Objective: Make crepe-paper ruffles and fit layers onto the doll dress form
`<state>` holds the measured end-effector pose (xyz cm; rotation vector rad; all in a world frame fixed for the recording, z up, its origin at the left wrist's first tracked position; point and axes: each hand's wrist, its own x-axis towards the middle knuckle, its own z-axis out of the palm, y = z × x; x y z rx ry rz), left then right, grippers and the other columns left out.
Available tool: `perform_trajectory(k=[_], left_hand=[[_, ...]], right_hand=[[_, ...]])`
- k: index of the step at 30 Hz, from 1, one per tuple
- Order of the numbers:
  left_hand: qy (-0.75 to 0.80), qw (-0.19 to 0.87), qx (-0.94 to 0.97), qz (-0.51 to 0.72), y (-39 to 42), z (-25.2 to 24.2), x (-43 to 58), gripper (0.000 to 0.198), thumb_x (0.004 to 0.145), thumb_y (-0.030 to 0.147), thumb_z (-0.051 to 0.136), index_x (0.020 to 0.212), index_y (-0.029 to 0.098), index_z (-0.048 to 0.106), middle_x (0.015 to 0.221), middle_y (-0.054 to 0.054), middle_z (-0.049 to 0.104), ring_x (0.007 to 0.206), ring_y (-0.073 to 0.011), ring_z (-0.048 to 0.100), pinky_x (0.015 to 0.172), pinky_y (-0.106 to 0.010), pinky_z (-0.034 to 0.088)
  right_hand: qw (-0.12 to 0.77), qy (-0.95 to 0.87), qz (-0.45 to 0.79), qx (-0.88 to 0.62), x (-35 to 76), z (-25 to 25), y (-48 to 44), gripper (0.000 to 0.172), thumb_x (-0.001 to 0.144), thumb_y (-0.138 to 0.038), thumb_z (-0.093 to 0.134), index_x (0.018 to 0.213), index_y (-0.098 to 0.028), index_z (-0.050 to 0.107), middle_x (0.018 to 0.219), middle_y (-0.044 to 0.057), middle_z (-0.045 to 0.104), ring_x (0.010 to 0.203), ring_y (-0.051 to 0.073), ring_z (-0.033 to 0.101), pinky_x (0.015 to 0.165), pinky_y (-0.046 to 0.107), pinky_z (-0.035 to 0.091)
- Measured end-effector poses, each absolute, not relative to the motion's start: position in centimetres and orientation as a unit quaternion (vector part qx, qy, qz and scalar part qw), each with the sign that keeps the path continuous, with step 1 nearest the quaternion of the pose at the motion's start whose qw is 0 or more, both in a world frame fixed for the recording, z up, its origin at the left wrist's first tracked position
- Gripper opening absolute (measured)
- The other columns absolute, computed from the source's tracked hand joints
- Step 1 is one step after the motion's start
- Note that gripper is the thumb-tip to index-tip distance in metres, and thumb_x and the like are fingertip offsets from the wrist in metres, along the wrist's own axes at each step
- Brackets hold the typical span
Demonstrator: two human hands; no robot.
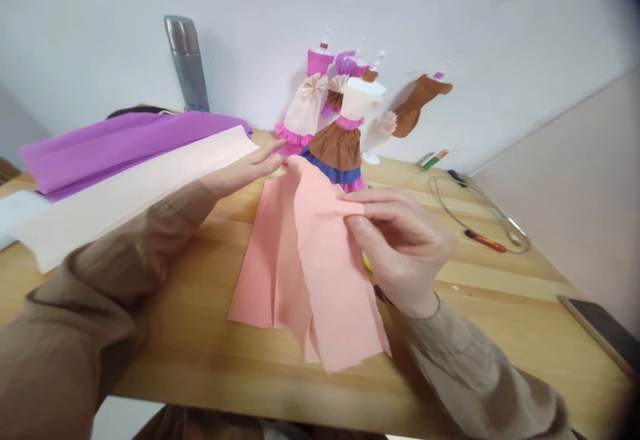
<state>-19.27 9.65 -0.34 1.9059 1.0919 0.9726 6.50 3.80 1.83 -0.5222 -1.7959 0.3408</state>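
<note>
A long sheet of salmon-pink crepe paper [330, 273] lies in loose folds on the table, its near edge uneven and its middle raised. My right hand [405, 247] pinches the sheet's upper right part between thumb and fingers; the back of this hand is slightly blurred. At the sheet's far end is my left hand [245, 173], palm down, fingers stretched out and thumb apart, the tips at the paper's far corner. Just beyond stands a small dress form [363, 100] in a cream top and a brown paper skirt with blue and pink ruffles.
Purple crepe paper [135, 143] and a cream sheet [150, 187] lie left, below a grey thermos [187, 67]. More dressed forms [320, 93] stand against the wall. Right are a looped cable [440, 210], a red-handled tool [485, 241] and a phone [603, 330].
</note>
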Motion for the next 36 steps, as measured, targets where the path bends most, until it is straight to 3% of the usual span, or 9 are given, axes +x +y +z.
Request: perform_trajectory(k=[3, 8, 10, 15, 18, 21, 27, 31, 36], left_hand=[[0.374, 0.455, 0.738, 0.331, 10.8, -1.7, -20.8, 0.100, 0.079, 0.061, 0.061, 0.154, 0.015, 0.014, 0.140, -0.020, 0.052, 0.134, -0.0327, 0.045, 0.114, -0.053, 0.027], [0.349, 0.448, 0.755, 0.328, 11.2, -1.8, -20.5, 0.104, 0.067, 0.051, 0.078, 0.152, 0.023, 0.024, 0.162, -0.013, 0.017, 0.150, -0.0321, 0.014, 0.119, -0.048, 0.019], [0.310, 0.459, 0.759, 0.343, 11.0, -1.6, -19.7, 0.104, 0.065, 0.046, 0.080, 0.151, 0.024, 0.028, 0.161, -0.013, 0.022, 0.147, -0.0314, 0.023, 0.117, -0.046, 0.026], [0.341, 0.478, 0.741, 0.326, 10.3, -1.3, -18.5, 0.058, 0.063, 0.029, 0.083, 0.117, 0.016, 0.067, 0.112, -0.010, 0.071, 0.101, -0.0231, 0.067, 0.089, -0.033, 0.053], [0.343, 0.540, 0.701, 0.314, 10.1, -1.0, -18.8, 0.029, 0.060, 0.024, 0.084, 0.085, 0.012, 0.075, 0.084, -0.006, 0.074, 0.079, -0.0174, 0.069, 0.073, -0.026, 0.055], [0.341, 0.606, 0.648, 0.310, 10.0, -0.7, -19.3, 0.025, 0.056, 0.023, 0.086, 0.075, 0.010, 0.075, 0.076, -0.006, 0.074, 0.070, -0.0161, 0.069, 0.069, -0.025, 0.056], [0.327, 0.658, 0.592, 0.331, 9.9, -0.7, -19.5, 0.048, 0.049, 0.028, 0.092, 0.088, 0.009, 0.072, 0.081, -0.008, 0.074, 0.069, -0.0161, 0.068, 0.064, -0.025, 0.054], [0.321, 0.664, 0.595, 0.318, 9.9, -0.6, -19.5, 0.044, 0.052, 0.033, 0.090, 0.086, 0.012, 0.069, 0.078, -0.004, 0.071, 0.065, -0.0132, 0.065, 0.060, -0.023, 0.051], [0.379, 0.528, 0.713, 0.262, 9.9, 0.0, -19.6, 0.035, 0.070, 0.039, 0.074, 0.094, 0.014, 0.072, 0.090, -0.006, 0.072, 0.078, -0.0170, 0.065, 0.064, -0.024, 0.047]], right_hand=[[0.596, -0.751, 0.188, -0.210, 6.7, 2.0, 3.7, 0.018, 0.080, -0.009, 0.065, 0.082, -0.024, 0.073, 0.088, 0.003, 0.074, 0.084, 0.020, 0.069, 0.076, 0.037, 0.056], [0.599, -0.736, 0.227, -0.219, 6.8, 2.0, 3.6, 0.016, 0.082, -0.012, 0.064, 0.080, -0.025, 0.072, 0.085, 0.003, 0.072, 0.082, 0.020, 0.068, 0.072, 0.036, 0.055], [0.595, -0.739, 0.229, -0.218, 6.8, 2.0, 3.6, 0.015, 0.082, -0.014, 0.064, 0.081, -0.026, 0.073, 0.085, 0.003, 0.072, 0.081, 0.020, 0.068, 0.072, 0.037, 0.055], [0.602, -0.737, 0.236, -0.198, 6.7, 2.1, 3.7, 0.019, 0.084, -0.014, 0.064, 0.083, -0.029, 0.075, 0.083, 0.002, 0.071, 0.077, 0.021, 0.067, 0.071, 0.038, 0.053], [0.594, -0.739, 0.225, -0.223, 6.7, 2.3, 3.8, 0.022, 0.084, -0.014, 0.064, 0.082, -0.032, 0.076, 0.081, 0.002, 0.071, 0.077, 0.022, 0.067, 0.071, 0.040, 0.052], [0.598, -0.736, 0.221, -0.229, 6.8, 2.4, 3.9, 0.025, 0.082, -0.012, 0.065, 0.082, -0.034, 0.077, 0.079, 0.002, 0.071, 0.077, 0.023, 0.066, 0.070, 0.040, 0.051], [0.617, -0.719, 0.245, -0.208, 7.5, 2.7, 4.8, 0.021, 0.079, -0.013, 0.067, 0.079, -0.031, 0.076, 0.080, 0.002, 0.072, 0.077, 0.023, 0.066, 0.070, 0.040, 0.051], [0.616, -0.712, 0.271, -0.200, 7.7, 2.5, 5.2, 0.020, 0.079, -0.011, 0.066, 0.078, -0.029, 0.075, 0.083, 0.002, 0.073, 0.076, 0.021, 0.067, 0.068, 0.037, 0.052], [0.618, -0.722, 0.240, -0.195, 7.4, 1.9, 5.5, 0.020, 0.077, -0.008, 0.065, 0.076, -0.026, 0.074, 0.079, 0.000, 0.072, 0.073, 0.018, 0.066, 0.066, 0.034, 0.052]])
